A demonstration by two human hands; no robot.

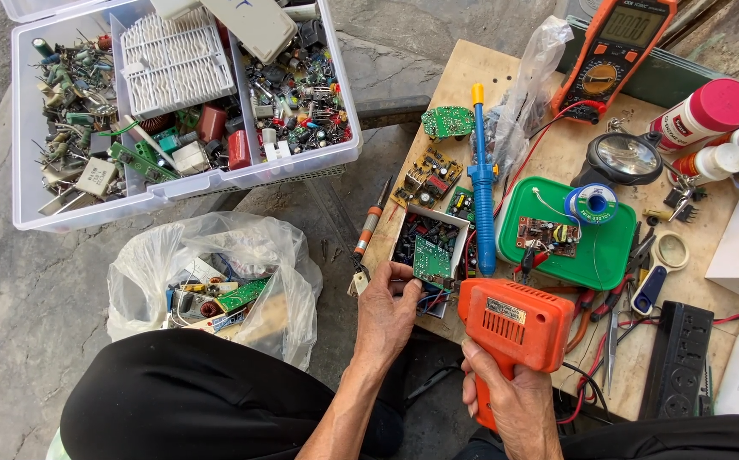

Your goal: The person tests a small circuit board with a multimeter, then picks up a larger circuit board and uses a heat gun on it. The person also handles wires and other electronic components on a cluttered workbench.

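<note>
A: How far is the work now?

B: It looks early to me. The right hand (514,400) is closed around the handle of the orange soldering gun (514,328). The left hand (386,311) pinches the edge of the small white box (427,247), where a green circuit board (431,258) lies. I see no tip touching the board yet.

A: What is around?

B: The big clear parts bin (174,94), a plastic bag (212,273), the green tray (608,247), then the blue desoldering pump (481,183) just beside the box. Red wires crowd near the gun.
</note>
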